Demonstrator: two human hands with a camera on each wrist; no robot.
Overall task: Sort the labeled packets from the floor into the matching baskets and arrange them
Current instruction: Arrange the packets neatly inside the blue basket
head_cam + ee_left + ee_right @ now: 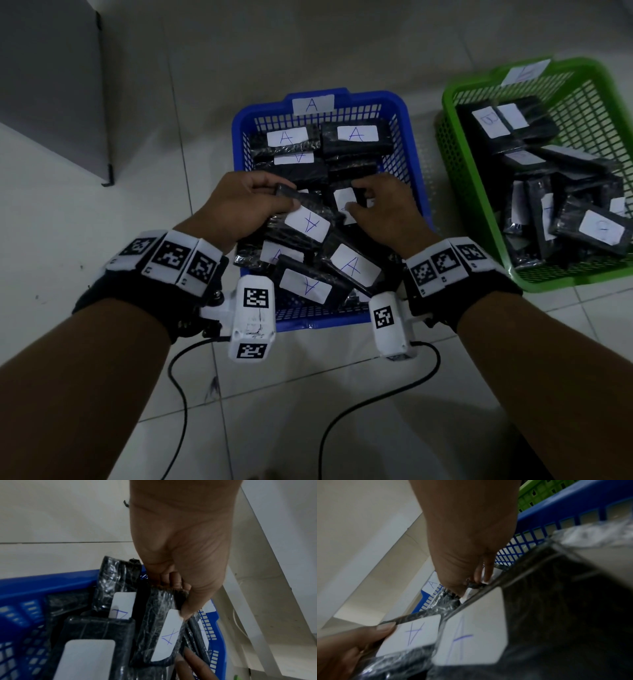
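Over blue basket [414, 161]: left hand [239, 209] fingers clamp A packet [301, 219]; right hand [383, 209] pinches another.

Left hand [181, 545] reaches down from 12 o'clock, fingers and thumb gripping top edge of black packet [159, 635] with label "A"; blue basket [42, 582] below holds more packets; tiled floor [60, 513] behind.
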